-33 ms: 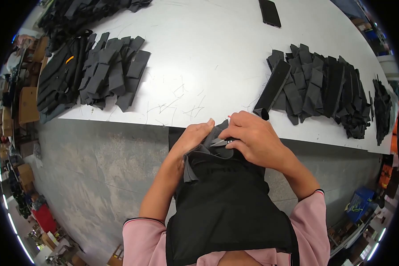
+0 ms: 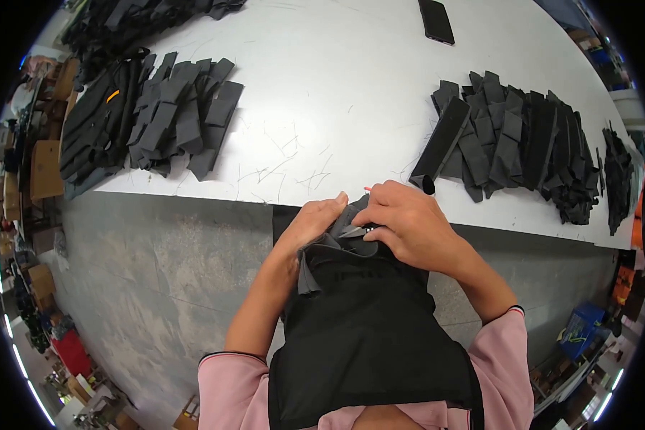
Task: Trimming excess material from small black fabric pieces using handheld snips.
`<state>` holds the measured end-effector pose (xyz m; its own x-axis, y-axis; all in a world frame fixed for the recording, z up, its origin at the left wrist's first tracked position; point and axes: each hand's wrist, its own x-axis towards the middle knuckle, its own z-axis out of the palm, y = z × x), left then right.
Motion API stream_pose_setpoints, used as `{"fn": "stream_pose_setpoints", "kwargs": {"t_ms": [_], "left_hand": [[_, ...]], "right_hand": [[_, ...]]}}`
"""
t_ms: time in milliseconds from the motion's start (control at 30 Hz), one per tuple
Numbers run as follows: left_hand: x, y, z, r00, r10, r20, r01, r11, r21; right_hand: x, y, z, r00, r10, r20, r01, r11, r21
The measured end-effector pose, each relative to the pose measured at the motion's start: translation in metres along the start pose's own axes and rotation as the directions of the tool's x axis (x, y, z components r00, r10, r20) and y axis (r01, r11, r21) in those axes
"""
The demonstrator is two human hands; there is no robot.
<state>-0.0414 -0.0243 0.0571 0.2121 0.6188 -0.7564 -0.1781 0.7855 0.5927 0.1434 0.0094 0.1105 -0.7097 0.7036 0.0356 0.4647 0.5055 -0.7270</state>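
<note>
My left hand (image 2: 310, 225) is closed on a dark grey fabric strip (image 2: 313, 259), its thumb pressed along the upper edge. The strip is bunched, and one end hangs over my black apron (image 2: 376, 330). My right hand (image 2: 414, 221) grips a pair of small thread snips (image 2: 352, 232). Their pale metal blades point left and lie against the cloth between my hands. A small red tip shows above my right fingers; I cannot tell what it belongs to. Both hands are just in front of the table's near edge.
On the white table (image 2: 315, 93), grey strips (image 2: 186, 107) lie in a pile at left beside black fabric pieces (image 2: 97, 125). More grey and black strips (image 2: 505, 136) are heaped at right. A black phone (image 2: 436, 21) lies toward the back. Loose threads are scattered near the front edge.
</note>
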Motion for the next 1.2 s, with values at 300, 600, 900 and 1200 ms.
{"fn": "stream_pose_setpoints", "kwargs": {"t_ms": [300,600,900,1200], "left_hand": [[-0.011,-0.014,0.006,0.859,0.510,-0.030,-0.509,0.860,0.038],[-0.029,-0.015,0.012,0.959,0.236,0.156,-0.173,0.927,-0.334],[-0.021,-0.024,0.026,0.875,0.408,-0.261,-0.474,0.834,-0.284],[-0.019,-0.027,0.029,0.832,0.452,-0.321,-0.529,0.821,-0.216]], "right_hand": [[-0.020,-0.010,0.025,0.976,0.157,-0.150,-0.131,0.977,0.168],[-0.013,0.037,0.053,0.898,-0.015,-0.439,0.067,0.992,0.103],[-0.035,-0.009,0.032,0.904,0.236,-0.355,-0.176,0.965,0.193],[-0.024,-0.020,0.029,0.952,0.062,-0.300,-0.132,0.967,-0.218]]}}
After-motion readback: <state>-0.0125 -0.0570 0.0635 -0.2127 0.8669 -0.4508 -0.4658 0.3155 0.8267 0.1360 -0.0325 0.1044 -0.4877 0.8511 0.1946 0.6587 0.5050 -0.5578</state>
